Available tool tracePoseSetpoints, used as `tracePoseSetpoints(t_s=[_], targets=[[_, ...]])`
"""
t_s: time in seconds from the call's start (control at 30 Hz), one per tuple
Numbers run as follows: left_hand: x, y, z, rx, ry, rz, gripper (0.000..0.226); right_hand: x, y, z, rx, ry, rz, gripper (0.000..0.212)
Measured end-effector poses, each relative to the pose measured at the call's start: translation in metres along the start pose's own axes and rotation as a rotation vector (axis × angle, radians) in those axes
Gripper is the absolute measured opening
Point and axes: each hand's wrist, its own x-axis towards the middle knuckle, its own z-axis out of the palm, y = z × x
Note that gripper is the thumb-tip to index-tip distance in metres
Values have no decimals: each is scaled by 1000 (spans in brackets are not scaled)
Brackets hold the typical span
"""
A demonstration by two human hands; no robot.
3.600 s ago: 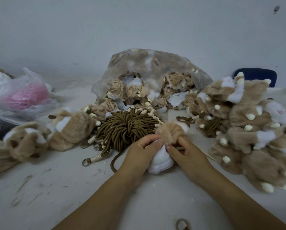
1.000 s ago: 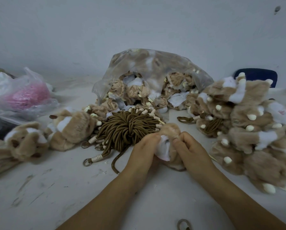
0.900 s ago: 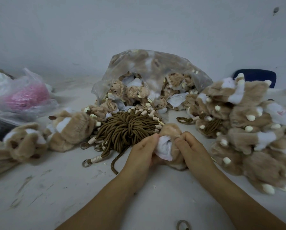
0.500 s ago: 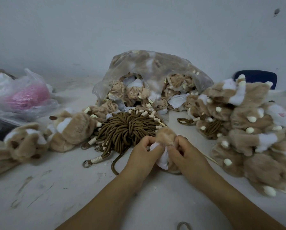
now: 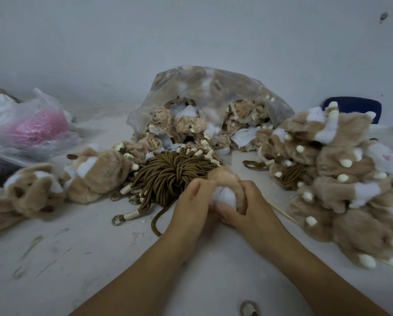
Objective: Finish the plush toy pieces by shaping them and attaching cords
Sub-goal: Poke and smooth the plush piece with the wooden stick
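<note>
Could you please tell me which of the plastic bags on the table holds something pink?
The left bag, with a pink bundle showing through; the middle bag holds only tan and white plush pieces.

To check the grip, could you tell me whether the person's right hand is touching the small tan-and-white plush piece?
Touching. The head view shows the right hand curled round the small tan-and-white plush piece, with no gap visible.

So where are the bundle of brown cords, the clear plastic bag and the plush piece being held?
bundle of brown cords (image 5: 170, 176), head view, middle of the coil.
clear plastic bag (image 5: 204, 87), head view, its upper wall.
plush piece (image 5: 225, 177), head view, tan fur at its top.
</note>
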Motion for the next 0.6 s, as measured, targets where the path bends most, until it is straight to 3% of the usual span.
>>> tracePoseSetpoints(t_s=[0.13, 0.27, 0.4, 0.6], targets=[[0, -1, 0, 13, -1, 65, 21, 2, 5, -5, 13, 52, 67, 25], [-3, 0, 0, 247, 24, 264, 12, 6, 11, -7, 1, 77, 141, 21], [-5, 0, 5, 518, 120, 529, 23, 10, 15, -9, 37, 97, 206, 21], [-3, -5, 4, 533, 43, 406, 5, 7, 13, -9, 87, 35, 190, 27]])
